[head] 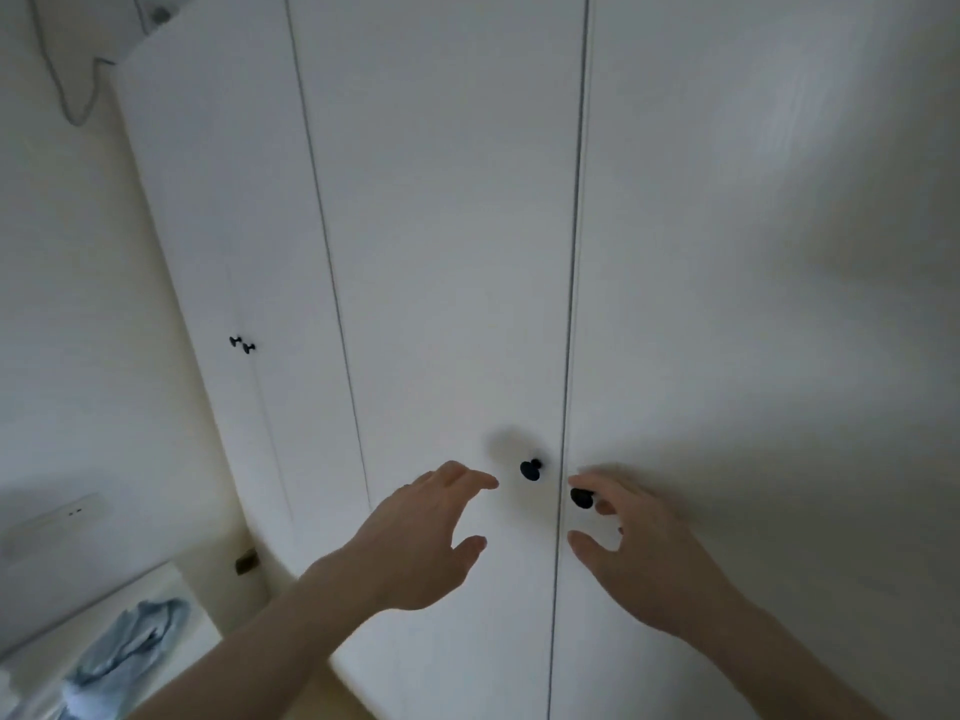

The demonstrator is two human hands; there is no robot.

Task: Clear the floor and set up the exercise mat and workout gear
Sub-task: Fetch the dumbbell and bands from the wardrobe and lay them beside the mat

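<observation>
A tall white wardrobe fills the head view, its two nearest doors (457,283) shut along a thin vertical gap. Each door carries a small black knob: the left knob (530,469) and the right knob (581,497). My left hand (421,543) hovers just left of the left knob, fingers spread and curled, touching nothing. My right hand (634,548) is at the right knob, fingers apart around it, the knob showing between forefinger and thumb without a closed grip. No mat or workout gear is in view.
Further left, another pair of wardrobe doors has two small black knobs (242,344). A white surface at the lower left holds a crumpled light-blue cloth (130,641). A white wall with a socket strip (57,517) stands at the left.
</observation>
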